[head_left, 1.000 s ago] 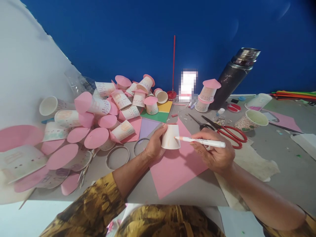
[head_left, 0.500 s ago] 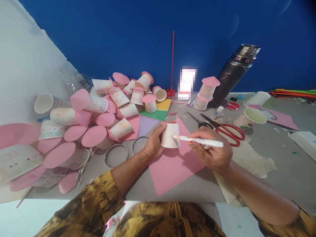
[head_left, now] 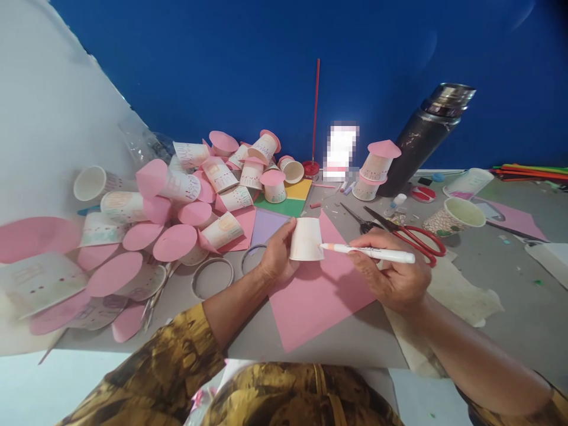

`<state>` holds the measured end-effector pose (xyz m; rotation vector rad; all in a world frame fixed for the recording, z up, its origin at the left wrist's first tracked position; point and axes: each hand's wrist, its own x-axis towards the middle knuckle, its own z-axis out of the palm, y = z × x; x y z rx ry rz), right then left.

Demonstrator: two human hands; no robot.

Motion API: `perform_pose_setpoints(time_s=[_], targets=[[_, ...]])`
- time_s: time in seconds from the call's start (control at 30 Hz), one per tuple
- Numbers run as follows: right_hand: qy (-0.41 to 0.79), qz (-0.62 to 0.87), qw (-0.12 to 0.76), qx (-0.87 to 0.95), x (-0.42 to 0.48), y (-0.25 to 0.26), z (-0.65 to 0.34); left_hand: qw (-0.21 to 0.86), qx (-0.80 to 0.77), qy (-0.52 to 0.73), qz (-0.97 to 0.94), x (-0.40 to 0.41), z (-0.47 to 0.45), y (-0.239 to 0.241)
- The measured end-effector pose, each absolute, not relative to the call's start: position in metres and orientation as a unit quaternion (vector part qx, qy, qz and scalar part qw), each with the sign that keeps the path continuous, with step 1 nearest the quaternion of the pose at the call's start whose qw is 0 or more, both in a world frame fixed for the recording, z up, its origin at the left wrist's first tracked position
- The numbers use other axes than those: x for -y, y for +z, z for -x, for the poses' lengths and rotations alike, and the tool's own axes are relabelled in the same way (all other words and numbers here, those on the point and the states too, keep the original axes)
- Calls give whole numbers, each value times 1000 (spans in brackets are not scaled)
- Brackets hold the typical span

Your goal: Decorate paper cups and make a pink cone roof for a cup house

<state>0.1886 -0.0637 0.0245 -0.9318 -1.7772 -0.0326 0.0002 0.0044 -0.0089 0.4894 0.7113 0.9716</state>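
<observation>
My left hand is closed round the left side of a white paper cup, which is held upside down with its wide rim low. Faint marks show on the cup's wall. In my right hand is a white marker pen with a peach-coloured tip end, pointing left at the cup's right edge. Whether the tip touches the cup I cannot tell. Beneath both hands lies a sheet of pink paper on the grey table.
Several decorated cups with pink paper roofs crowd the left side. Two tape rings lie by my left forearm. Red-handled scissors, a cloth, a patterned cup and a dark flask are on the right. A lit phone leans on the blue wall.
The marker pen's tip has moved right, from the cup's face to its right edge, along with my right hand. My left hand keeps hold of the cup. The whole view has shifted slightly.
</observation>
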Motion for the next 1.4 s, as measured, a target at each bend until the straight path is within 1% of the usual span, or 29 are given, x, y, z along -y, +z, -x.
perform_pose_setpoints(time_s=[0.33,0.57,0.77,0.97,1.07,1.3,1.4], targets=[[16,348,543,764,62,27,-187,789,-323,433,-294,-1,-1,-14],[8,380,529,759,63,27,-189,797,-324,452,-236,-3,0,-17],[23,337,526,780,64,31,-187,803,-324,461,-196,-7,1,-17],[19,361,541,759,63,27,-188,808,-320,461,-178,-6,-1,-13],[23,379,530,758,63,27,-190,808,-321,460,-180,-4,-1,-13],[69,358,502,784,65,27,-190,803,-325,468,-175,-5,0,-14],[54,370,510,775,65,26,-190,803,-326,465,-178,-5,0,-13]])
